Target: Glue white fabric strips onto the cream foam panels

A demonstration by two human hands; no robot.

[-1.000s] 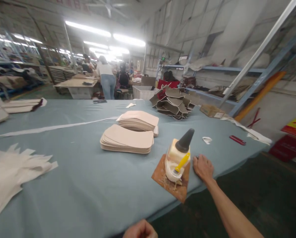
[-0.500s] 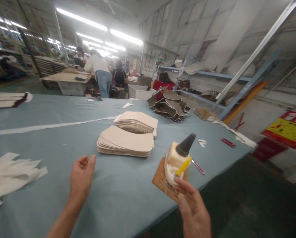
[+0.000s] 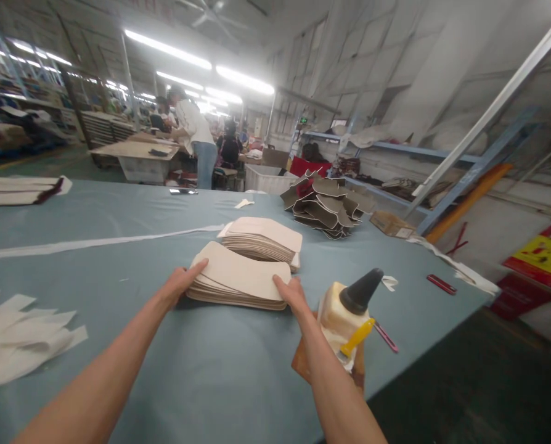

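A stack of beige curved panels [image 3: 238, 274] lies on the table in front of me. My left hand [image 3: 185, 279] is closed on its left end, thumb on the top panel and fingers at the side. At the right end my right hand [image 3: 292, 290] grips the same stack, thumb on top, its other fingers mostly hidden. Just behind is a second stack of beige panels [image 3: 264, 233]. Beside my right forearm stands a cut-open glue bottle [image 3: 333, 305] with a black nozzle, on a brown board [image 3: 302, 361]. A yellow-handled brush [image 3: 359, 336] rests in it.
White strips [image 3: 21, 336] are piled at the left. Dark grey cut pieces [image 3: 324, 203] are heaped at the back. A pink cutter [image 3: 386, 338] and a red cutter [image 3: 440, 284] lie right, near the table edge. A person [image 3: 199, 135] stands beyond the table.
My right hand has left the brush at the glue bottle and come to the front stack's right end. My left hand has moved up and forward onto its left end.
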